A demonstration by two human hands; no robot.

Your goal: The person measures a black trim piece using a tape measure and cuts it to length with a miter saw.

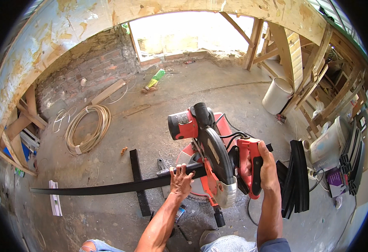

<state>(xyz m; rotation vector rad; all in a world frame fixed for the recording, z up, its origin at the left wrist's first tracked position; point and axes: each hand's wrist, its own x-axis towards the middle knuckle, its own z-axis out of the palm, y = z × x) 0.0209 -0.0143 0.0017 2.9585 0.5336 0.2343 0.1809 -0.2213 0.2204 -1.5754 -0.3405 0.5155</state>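
Note:
A red and black miter saw [213, 157] stands on the floor in front of me, its round blade guard facing up. My right hand [269, 170] is wrapped around the saw's red and black handle [249, 168]. A long black bar [104, 188] runs from the far left onto the saw's table. My left hand [181, 181] holds this bar down close to the blade guard, its fingers over the bar and against the fence. Where the bar meets the blade is hidden behind the guard. Under the bar, a shorter black piece [136, 166] lies crosswise.
A pale level-like block [55, 199] lies under the bar's left end. Coiled hose [101, 130], a green bottle [158, 76] and a wooden plank [108, 91] lie farther off. At right are black strips [298, 176], a white bucket [277, 96] and a purple box [336, 182].

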